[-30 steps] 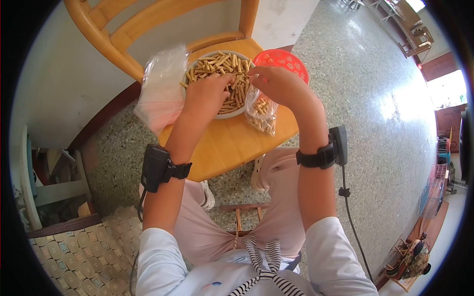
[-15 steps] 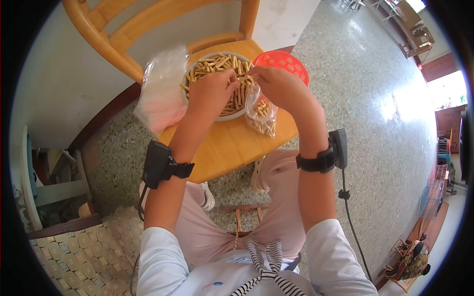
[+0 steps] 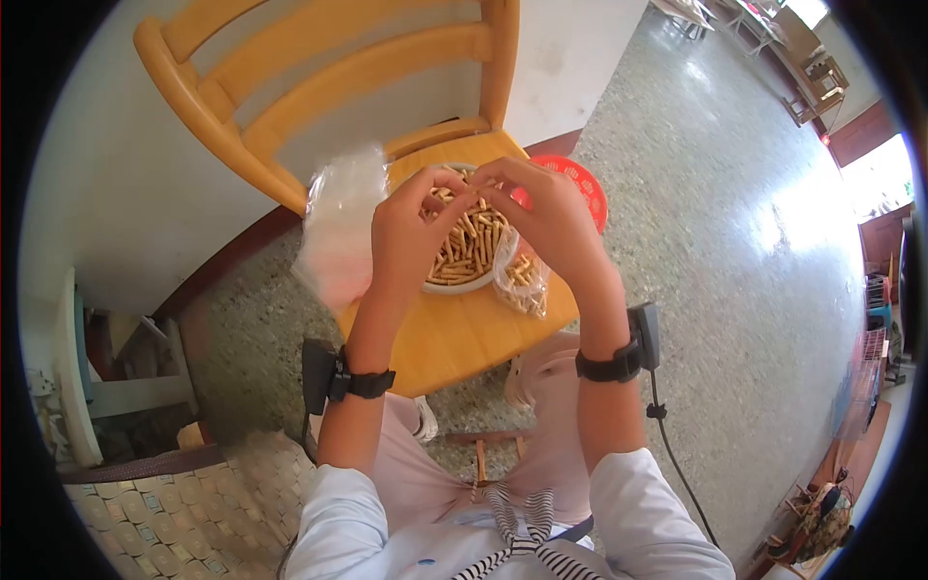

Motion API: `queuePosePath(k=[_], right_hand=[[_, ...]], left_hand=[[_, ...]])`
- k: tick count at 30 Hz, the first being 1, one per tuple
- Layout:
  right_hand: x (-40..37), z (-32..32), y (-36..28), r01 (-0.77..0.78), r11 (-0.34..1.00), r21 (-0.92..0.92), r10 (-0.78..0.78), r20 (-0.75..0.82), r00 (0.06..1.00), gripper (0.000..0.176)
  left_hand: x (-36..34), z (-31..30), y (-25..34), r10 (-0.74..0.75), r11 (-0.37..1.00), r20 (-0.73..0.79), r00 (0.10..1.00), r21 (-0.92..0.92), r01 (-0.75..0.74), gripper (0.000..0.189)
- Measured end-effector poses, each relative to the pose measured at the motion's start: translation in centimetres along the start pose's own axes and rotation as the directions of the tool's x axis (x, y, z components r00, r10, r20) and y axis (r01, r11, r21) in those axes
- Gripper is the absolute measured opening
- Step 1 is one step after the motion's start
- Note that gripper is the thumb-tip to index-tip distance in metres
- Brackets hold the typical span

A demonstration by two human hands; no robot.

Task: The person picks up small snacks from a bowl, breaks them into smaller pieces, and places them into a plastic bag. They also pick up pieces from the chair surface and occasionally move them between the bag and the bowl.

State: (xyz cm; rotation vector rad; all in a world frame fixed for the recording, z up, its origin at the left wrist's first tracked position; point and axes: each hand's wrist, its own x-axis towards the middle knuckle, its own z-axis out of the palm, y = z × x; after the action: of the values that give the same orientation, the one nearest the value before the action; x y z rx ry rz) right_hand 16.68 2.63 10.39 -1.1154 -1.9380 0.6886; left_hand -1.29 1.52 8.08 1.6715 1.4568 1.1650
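Observation:
A round bowl (image 3: 454, 288) full of short tan sticks (image 3: 468, 253) rests on a wooden chair seat (image 3: 435, 338). Above it my left hand (image 3: 414, 217) and my right hand (image 3: 536, 198) meet at the fingertips. Both are closed in a pinch; what lies between the fingertips is too small to make out. Against the bowl's right side leans a clear plastic bag (image 3: 522, 280) with some sticks inside. Flat clear plastic bags (image 3: 340, 227) lie left of the bowl. Behind my right hand is a red perforated basket (image 3: 588, 188), partly hidden.
The chair's backrest (image 3: 358, 77) rises behind the bowl, close to the wall (image 3: 135, 174). A patterned cushion (image 3: 184, 522) is at the lower left, beside a white wooden frame (image 3: 145, 396). Speckled floor (image 3: 715, 290) extends to the right.
My hands have come together above the bowl, with the fingertips now meeting. The view has shifted, so the chair and bowl appear lower in the picture.

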Motion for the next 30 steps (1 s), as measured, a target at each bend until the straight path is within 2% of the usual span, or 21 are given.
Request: queuePosePath(k=[2,5,7,15,23,30], right_hand=[[0.8,0.1,-0.2,-0.120,0.992,0.041,0.121,-0.031,0.992,0.016],[1.2,0.2,-0.1,-0.109,0.994,-0.015,0.108,-0.043,0.993,0.014],[1.9,0.8,0.6,-0.063,0.998,-0.021,0.062,-0.044,0.997,0.013],[2.9,1.1,0.9,0.016,0.994,-0.112,-0.020,-0.039,0.999,0.012],[3.9,2.2,0.9,-0.044,0.999,-0.026,0.041,-0.104,0.994,0.014],[4.1,1.6,0.9,0.000,1.000,-0.004,-0.001,-0.162,0.987,0.017]], left_hand=[[0.9,-0.6,-0.2,0.047,0.999,-0.031,0.998,-0.012,-0.048,0.019],[1.0,-1.1,0.2,0.058,0.993,-0.060,0.997,-0.101,-0.064,0.018],[1.4,-1.4,-0.1,0.175,0.978,-0.048,0.983,-0.108,-0.179,0.019],[2.1,-1.4,-1.0,0.170,0.967,-0.019,0.985,-0.191,-0.171,0.018],[3.1,-1.4,-1.4,0.171,0.965,-0.017,0.985,-0.201,-0.171,0.021],[3.6,-2.0,-2.1,0.155,0.961,-0.049,0.987,-0.223,-0.162,0.021]])
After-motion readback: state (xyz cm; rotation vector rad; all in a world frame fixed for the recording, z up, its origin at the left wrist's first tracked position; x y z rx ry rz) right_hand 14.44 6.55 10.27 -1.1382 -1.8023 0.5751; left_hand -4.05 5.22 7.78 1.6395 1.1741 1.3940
